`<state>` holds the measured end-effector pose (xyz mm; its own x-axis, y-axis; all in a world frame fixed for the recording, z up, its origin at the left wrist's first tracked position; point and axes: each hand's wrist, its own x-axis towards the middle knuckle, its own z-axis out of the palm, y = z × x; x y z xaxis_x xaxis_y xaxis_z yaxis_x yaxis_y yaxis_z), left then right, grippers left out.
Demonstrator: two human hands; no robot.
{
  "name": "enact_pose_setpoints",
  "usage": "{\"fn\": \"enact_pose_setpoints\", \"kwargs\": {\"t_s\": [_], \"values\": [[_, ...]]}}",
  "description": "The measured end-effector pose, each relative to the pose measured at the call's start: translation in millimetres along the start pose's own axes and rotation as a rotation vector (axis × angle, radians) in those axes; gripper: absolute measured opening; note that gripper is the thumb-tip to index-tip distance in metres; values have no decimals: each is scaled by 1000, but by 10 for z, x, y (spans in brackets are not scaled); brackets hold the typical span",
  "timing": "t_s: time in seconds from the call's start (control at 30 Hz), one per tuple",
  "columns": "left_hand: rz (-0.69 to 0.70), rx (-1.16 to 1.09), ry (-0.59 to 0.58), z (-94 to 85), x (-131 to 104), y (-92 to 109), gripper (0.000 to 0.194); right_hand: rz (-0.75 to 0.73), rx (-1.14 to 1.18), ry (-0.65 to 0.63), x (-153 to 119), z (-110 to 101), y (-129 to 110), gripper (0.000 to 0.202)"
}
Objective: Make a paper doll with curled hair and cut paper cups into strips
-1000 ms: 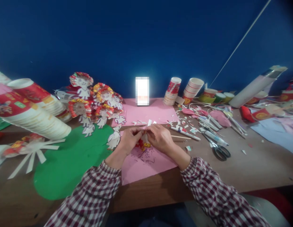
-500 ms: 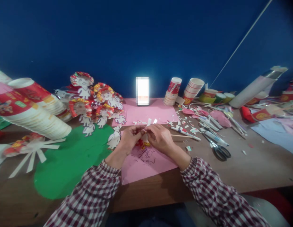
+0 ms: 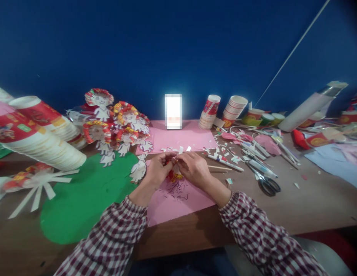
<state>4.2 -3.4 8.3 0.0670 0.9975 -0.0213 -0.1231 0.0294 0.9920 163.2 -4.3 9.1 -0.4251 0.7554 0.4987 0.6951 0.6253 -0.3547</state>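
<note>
My left hand (image 3: pixel 159 167) and my right hand (image 3: pixel 196 168) meet at the middle of the table, fingers pinched close together. Between them is a cut paper cup (image 3: pixel 175 176) with red and yellow rolled strips along its near side. Uncurled white strips (image 3: pixel 181 150) of it stick out beyond my fingertips. My fingers cover most of the piece, so the exact spot each one pinches is hidden. Beneath lies a pink sheet (image 3: pixel 192 199) with dark scribbles. A white paper figure (image 3: pixel 138 168) rests just left of my left hand.
Left are a green sheet (image 3: pixel 77 203), stacked paper cups (image 3: pixel 60 147), finished curled-cup figures (image 3: pixel 126 115) and a partly curled cup (image 3: pixel 40 178). A bright phone-like screen (image 3: pixel 173 111) stands at the back. Scissors (image 3: pixel 266 184), a marker (image 3: pixel 226 162) and paper scraps lie right.
Both hands stay in place around the cut cup, with only slight finger movement. A bit more of its red and yellow rolls shows between them. The whole view has shifted slightly.
</note>
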Motion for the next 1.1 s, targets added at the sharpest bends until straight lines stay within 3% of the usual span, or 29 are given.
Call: {"fn": "enact_pose_setpoints", "kwargs": {"t_s": [0.57, 1.1], "values": [[-3, 18, -25, -6, 5, -34, 34, 8, 61, 3, 6, 15, 10, 12], [-30, 34, 27, -23, 36, -129, 31, -2, 26, 16, 17, -1, 11, 14]]}}
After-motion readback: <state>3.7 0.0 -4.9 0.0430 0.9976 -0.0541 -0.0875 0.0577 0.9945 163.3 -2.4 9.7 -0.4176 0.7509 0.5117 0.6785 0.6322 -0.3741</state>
